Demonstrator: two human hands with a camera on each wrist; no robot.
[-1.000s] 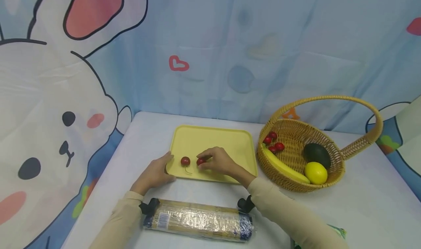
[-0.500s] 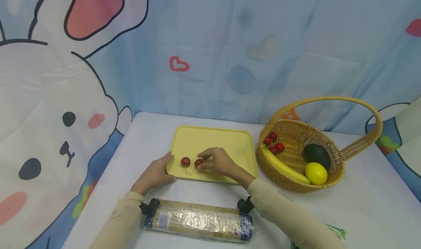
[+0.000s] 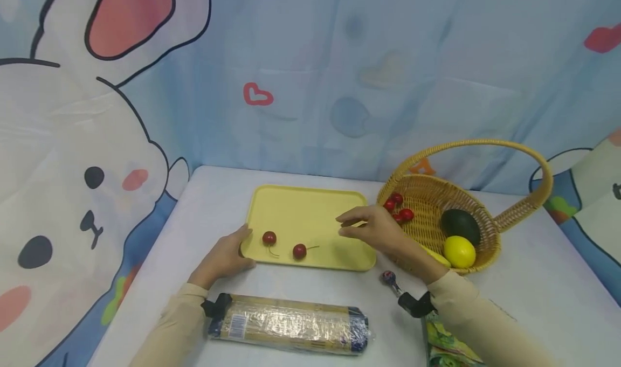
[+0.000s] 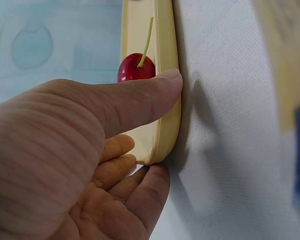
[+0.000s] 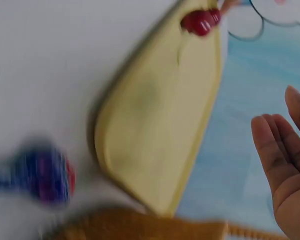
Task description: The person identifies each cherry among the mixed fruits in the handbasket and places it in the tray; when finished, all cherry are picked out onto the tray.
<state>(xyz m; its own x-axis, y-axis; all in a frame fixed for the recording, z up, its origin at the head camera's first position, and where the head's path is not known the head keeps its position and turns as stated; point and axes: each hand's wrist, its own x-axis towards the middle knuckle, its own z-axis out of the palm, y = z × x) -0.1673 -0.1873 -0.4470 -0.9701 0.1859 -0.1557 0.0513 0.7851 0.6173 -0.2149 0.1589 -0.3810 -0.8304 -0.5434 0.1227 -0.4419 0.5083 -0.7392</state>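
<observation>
A yellow tray (image 3: 310, 210) lies on the table with two dark red cherries on it, one cherry (image 3: 269, 238) near the left edge and another cherry (image 3: 299, 251) by the front rim. At the tray's front left corner my left hand (image 3: 224, 256) grips the edge. Its thumb (image 4: 155, 92) presses on the front wall, the fingertips against the side. Over the tray's right end hovers my right hand (image 3: 375, 229), fingers relaxed and holding nothing. A wicker basket (image 3: 485, 262) sits just beyond it, holding several cherries (image 3: 405, 215), a lemon (image 3: 459, 251), an avocado (image 3: 460, 226) and a banana, partly hidden by my wrist.
A plastic-wrapped roll (image 3: 291, 324) with blue ends lies in front of the tray. A wrapped lollipop (image 3: 388, 278) is beside the tray's front right corner. Under my right sleeve shows a green printed packet (image 3: 446, 340). The basket's tall handle (image 3: 485, 142) arches upward.
My right hand has let go of a cherry, which stays on the tray by the front rim, and has moved right toward the basket. My left hand keeps its place at the corner.
</observation>
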